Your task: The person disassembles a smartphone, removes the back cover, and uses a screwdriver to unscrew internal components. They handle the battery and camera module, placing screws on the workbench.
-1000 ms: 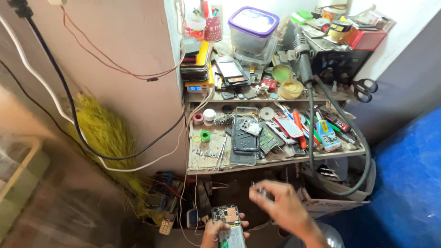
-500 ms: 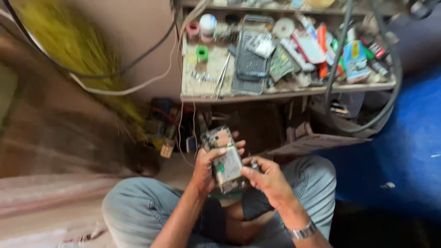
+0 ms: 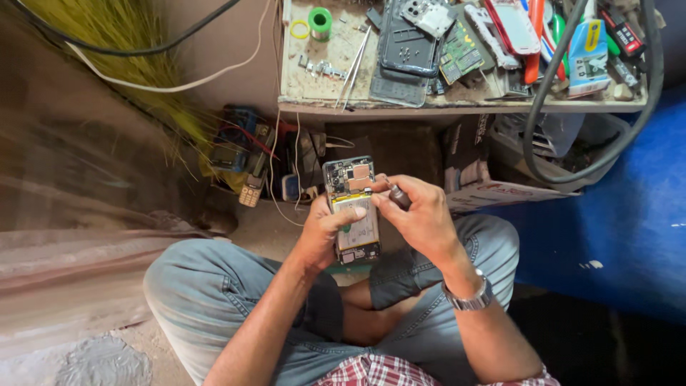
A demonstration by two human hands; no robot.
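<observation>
- The left hand [image 3: 325, 232] has its grip closed round an opened phone [image 3: 351, 211], back cover off, thumb laid across the bare battery and fingers behind the frame.
- The right hand [image 3: 421, 218] pinches a small dark screwdriver [image 3: 397, 195] between thumb and fingertips, its tip at the phone's upper right edge, near the exposed circuit board.
- The phone is held upright above the lap, between the knees of the person's jeans [image 3: 207, 300], just in front of the bench [image 3: 457, 107].
- Handling, as a judgement: the phone looks light and stiff, but fragile with its boards and thin cables bare. The side rails are the safest place to hold; the battery should not be pressed hard, and the screws would be tiny and easily lost.
- A metal wristwatch [image 3: 468, 297] sits on the right wrist, well clear of the work.
- Close ahead, the bench edge overhangs a dark recess crowded with an old keypad handset [image 3: 251, 191] and tangled wires.
- On the bench top lie a dark phone back cover [image 3: 407, 46], tweezers [image 3: 355, 64] and a green tape roll [image 3: 320, 21]; a thick black hose [image 3: 564, 86] loops down its right end.
- Open room lies over the lap and towards the blue floor [image 3: 629, 214] on the right; the left is blurred.
</observation>
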